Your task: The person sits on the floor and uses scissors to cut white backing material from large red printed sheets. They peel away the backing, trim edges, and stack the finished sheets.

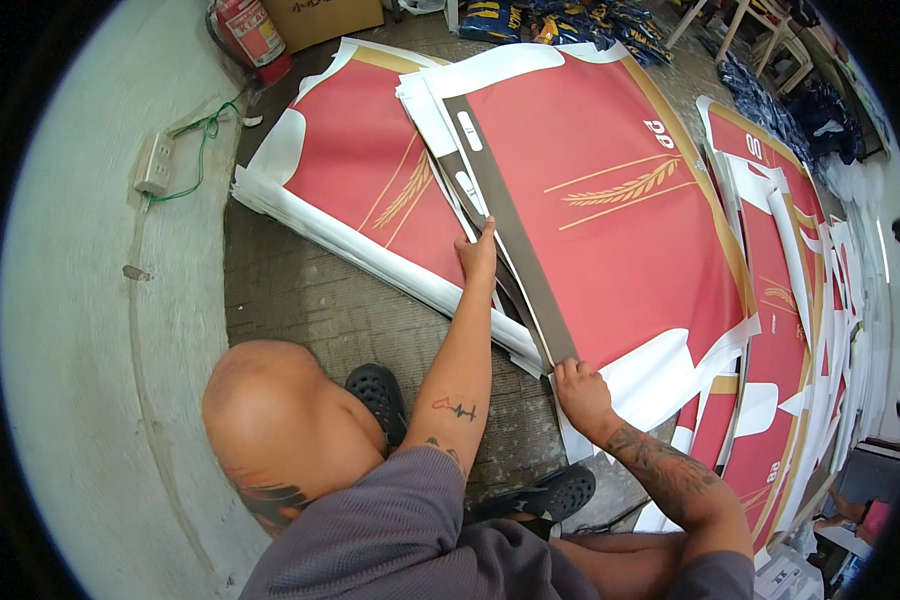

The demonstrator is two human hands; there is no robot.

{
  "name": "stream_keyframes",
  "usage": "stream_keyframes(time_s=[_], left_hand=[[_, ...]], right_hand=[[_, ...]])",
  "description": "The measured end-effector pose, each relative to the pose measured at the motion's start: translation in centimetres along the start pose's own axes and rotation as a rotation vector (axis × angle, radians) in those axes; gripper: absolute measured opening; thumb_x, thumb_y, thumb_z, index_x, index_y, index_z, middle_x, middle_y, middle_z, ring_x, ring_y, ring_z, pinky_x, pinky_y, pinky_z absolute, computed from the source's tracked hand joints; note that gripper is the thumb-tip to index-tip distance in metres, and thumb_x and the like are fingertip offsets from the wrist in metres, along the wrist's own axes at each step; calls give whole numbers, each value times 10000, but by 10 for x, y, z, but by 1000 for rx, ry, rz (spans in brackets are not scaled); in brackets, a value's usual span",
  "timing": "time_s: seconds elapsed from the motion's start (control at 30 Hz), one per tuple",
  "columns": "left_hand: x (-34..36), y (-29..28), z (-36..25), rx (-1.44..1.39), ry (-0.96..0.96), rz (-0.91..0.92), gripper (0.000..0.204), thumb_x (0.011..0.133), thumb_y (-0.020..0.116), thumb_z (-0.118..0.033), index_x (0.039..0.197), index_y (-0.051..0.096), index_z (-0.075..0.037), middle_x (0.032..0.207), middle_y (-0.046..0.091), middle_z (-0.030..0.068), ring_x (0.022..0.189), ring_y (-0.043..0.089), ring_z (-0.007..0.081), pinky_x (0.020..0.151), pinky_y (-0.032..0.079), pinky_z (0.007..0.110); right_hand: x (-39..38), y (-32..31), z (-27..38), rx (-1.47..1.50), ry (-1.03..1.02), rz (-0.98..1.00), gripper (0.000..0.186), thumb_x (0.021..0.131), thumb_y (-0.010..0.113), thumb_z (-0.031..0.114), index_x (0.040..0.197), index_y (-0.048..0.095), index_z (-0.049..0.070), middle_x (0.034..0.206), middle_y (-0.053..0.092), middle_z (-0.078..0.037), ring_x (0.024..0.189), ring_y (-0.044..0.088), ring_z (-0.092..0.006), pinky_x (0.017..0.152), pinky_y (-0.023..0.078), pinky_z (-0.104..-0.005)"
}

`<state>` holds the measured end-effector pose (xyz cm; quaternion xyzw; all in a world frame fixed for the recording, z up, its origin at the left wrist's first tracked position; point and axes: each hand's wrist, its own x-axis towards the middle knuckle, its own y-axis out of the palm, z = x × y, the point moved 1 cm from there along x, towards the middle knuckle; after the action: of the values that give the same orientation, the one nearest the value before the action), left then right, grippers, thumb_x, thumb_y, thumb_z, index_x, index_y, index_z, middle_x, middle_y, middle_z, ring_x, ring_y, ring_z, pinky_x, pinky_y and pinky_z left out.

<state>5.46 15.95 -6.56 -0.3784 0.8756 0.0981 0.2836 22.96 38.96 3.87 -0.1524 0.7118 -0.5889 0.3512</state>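
A large red printed sheet [590, 230] with white margins, a gold wheat ear and gold edging lies on the pile in front of me. Along its left side runs a dark grey-brown band [518, 260] with two white labels. My left hand [478, 255] grips the sheet's left edge about midway, thumb on top. Farther down, at the near left corner, my right hand [583, 397] pinches the same edge between thumb and fingers. The fingertips below the sheet are hidden. A second stack of red sheets [355, 150] lies left, partly under the held one.
More red and white sheets [770, 250] are piled on the right. A fire extinguisher [252, 35], a cardboard box [322, 18] and blue packed bundles [610, 25] stand at the back. A wall socket [155, 163] with green wire is left. Part of another person [875, 518] shows lower right.
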Motion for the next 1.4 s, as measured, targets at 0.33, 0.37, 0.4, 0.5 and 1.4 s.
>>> stream_keyframes(time_s=[0.33,0.37,0.4,0.5,1.4], left_hand=[[-48,30,2,147,-80,390,283,795,715,-82,1050,673,33,961,714,159,835,682,259,664,527,386],[-66,40,-5,246,-103,381,274,795,706,-71,1047,680,33,964,717,153,833,684,252,646,526,384],[-86,47,-13,176,-15,451,269,795,705,-67,1039,680,43,948,716,157,826,680,245,652,525,386],[-127,59,-34,42,108,574,220,789,686,-34,993,687,49,885,710,152,768,677,240,633,524,393],[-102,141,-86,-502,-174,446,432,839,706,-15,1219,540,108,1168,631,171,991,665,302,819,574,425]], right_hand=[[20,-40,-8,344,339,-162,727,766,706,242,1330,381,-81,1210,499,-205,1100,562,-367,828,542,-460],[25,-47,-11,312,355,-210,719,778,693,221,1345,372,-82,1209,507,-202,1102,561,-370,834,535,-463],[30,-53,-16,278,336,-311,712,790,680,200,1361,362,-84,1207,515,-198,1103,559,-373,839,529,-465],[33,-66,-51,46,403,-273,536,858,571,102,1347,404,-40,1126,569,-134,981,602,-320,782,541,-432],[-172,106,-94,154,1010,-572,630,706,695,24,1311,524,63,1303,549,-119,1237,492,-311,1004,340,-543]])
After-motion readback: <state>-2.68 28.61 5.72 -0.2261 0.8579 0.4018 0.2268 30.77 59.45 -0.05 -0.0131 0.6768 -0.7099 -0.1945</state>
